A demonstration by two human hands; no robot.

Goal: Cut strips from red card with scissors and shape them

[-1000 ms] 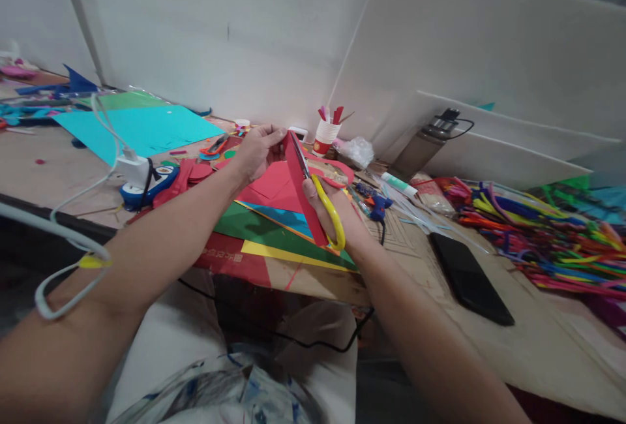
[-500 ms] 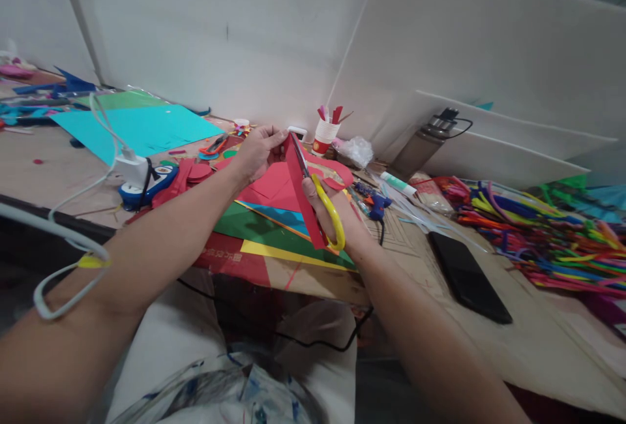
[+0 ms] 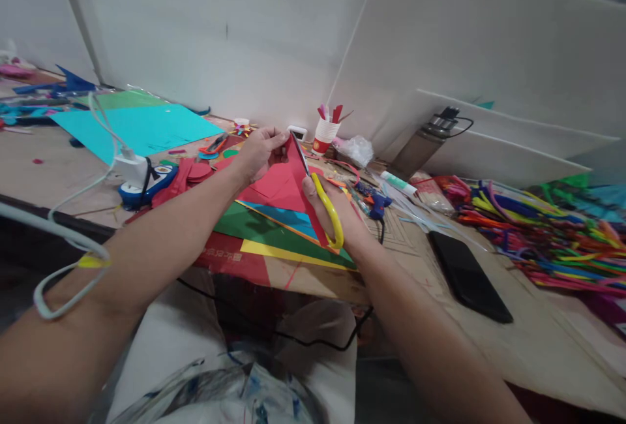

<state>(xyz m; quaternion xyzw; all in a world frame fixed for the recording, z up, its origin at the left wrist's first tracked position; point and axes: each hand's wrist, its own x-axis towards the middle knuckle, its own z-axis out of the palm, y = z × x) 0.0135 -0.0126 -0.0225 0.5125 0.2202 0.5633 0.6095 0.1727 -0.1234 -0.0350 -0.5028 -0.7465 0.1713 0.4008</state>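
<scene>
My left hand (image 3: 263,152) pinches the far end of a red piece of paper (image 3: 299,166) between thumb and fingers. The paper stands on edge, slanting down toward me. In my right hand (image 3: 337,205) are scissors with yellow handles (image 3: 334,215), my thumb by the loop. Their blades point away from me along the right edge of the paper, up toward my left hand. Beneath lie red sheets (image 3: 276,186), a blue sheet (image 3: 288,218) and a green sheet (image 3: 244,225). A thin curved red strip (image 3: 348,169) shows just beyond my right hand.
A paper cup (image 3: 325,136) with red sticks stands by the wall. To the right are a glue stick (image 3: 398,182), a bottle (image 3: 420,147), a black phone (image 3: 469,277) and many pipe cleaners (image 3: 552,241). On the left lie a turquoise sheet (image 3: 141,127) and a cabled charger (image 3: 131,171).
The wide red paper area right of the blades is gone from there; only a thin curved strip shows now. My right hand and the scissors have barely shifted; my left hand stays put.
</scene>
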